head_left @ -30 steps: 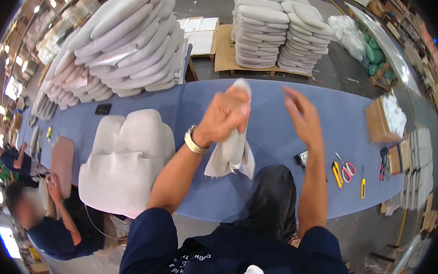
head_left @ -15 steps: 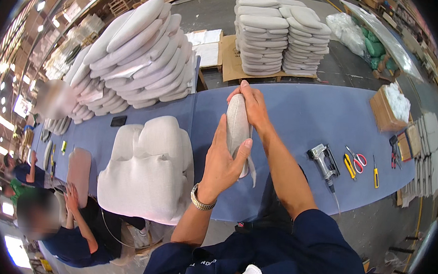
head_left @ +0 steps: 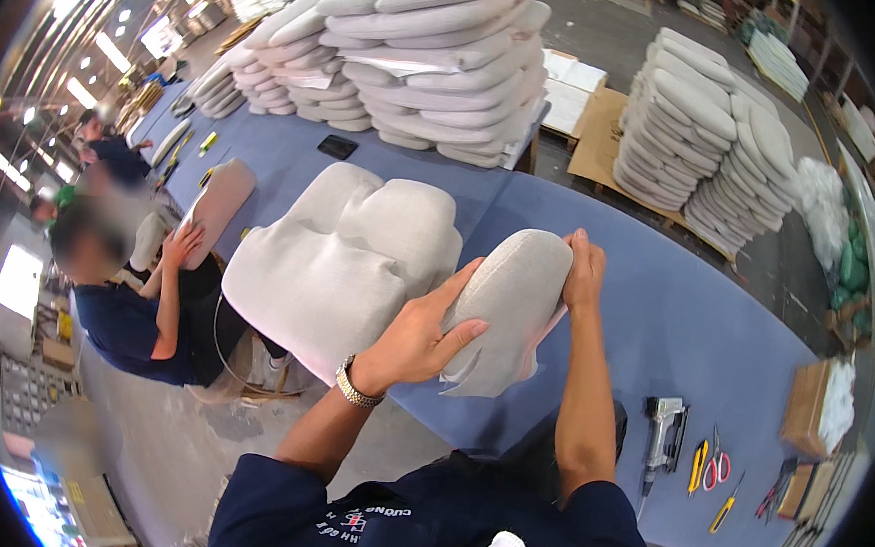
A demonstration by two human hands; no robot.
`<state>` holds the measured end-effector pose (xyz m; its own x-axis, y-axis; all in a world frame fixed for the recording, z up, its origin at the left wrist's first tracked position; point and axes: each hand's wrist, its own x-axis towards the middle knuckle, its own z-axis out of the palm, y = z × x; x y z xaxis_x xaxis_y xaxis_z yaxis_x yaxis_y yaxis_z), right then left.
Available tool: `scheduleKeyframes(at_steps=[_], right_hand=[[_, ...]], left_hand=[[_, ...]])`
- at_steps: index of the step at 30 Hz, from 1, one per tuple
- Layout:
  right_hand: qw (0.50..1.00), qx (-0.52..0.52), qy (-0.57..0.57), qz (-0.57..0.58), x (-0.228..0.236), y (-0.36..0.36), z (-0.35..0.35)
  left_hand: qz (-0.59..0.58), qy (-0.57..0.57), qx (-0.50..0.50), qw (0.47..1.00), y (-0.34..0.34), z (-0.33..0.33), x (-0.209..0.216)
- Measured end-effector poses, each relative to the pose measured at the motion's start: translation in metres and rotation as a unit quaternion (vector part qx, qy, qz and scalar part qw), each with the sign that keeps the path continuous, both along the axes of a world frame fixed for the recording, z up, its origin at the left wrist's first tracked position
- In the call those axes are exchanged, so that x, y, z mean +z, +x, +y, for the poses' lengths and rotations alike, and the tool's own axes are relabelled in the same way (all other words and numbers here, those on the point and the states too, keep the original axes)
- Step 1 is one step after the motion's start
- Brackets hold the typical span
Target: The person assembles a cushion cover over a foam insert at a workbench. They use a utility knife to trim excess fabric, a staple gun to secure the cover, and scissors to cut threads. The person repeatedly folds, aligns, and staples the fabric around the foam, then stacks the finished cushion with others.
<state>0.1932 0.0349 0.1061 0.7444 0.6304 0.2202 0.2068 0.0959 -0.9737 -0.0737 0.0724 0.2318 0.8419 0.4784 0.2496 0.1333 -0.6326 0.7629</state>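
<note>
A light grey fabric-covered cushion (head_left: 517,283), rounded at its far end, is held up at a tilt above the blue table. Its near end has a loose fabric flap, and a pinkish underside shows along the right edge. My left hand (head_left: 422,331) grips the left edge, thumb on the upper face and the other fingers partly hidden. At the far right edge, my right hand (head_left: 584,267) pinches the cushion with bent fingers. Just left of my left hand lies a pile of similar grey cushions (head_left: 308,266).
On the blue table (head_left: 645,316) to the right are a staple gun (head_left: 664,433), a yellow cutter (head_left: 698,468), red-handled scissors (head_left: 716,469) and a yellow screwdriver (head_left: 727,507). Tall cushion stacks (head_left: 440,63) stand at the back. A co-worker (head_left: 146,296) sits at left holding a cushion.
The cushion has turned from edge-on to showing its broad face. My right hand has shifted to its far right edge. The view has swung left.
</note>
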Motion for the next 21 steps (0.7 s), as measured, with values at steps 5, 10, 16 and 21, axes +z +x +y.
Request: scheduleKeyframes(at_steps=[5, 10, 16, 21], right_hand=[[0.999, -0.03, 0.016, -0.039, -0.01, -0.019, 0.01], [0.998, -0.025, 0.056, 0.003, 0.004, -0.026, -0.019], [0.998, -0.049, -0.026, 0.005, 0.05, -0.037, -0.047], [0.978, 0.045, 0.061, -0.193, 0.11, -0.073, -0.054]], left_hand=[[0.032, -0.009, 0.116, 0.993, -0.024, -0.013, -0.004], [-0.061, -0.02, 0.14, 0.988, -0.023, -0.038, -0.022], [-0.1, 0.008, 0.126, 0.987, -0.012, -0.058, -0.006], [-0.061, 0.034, 0.055, 0.996, 0.002, -0.06, 0.002]])
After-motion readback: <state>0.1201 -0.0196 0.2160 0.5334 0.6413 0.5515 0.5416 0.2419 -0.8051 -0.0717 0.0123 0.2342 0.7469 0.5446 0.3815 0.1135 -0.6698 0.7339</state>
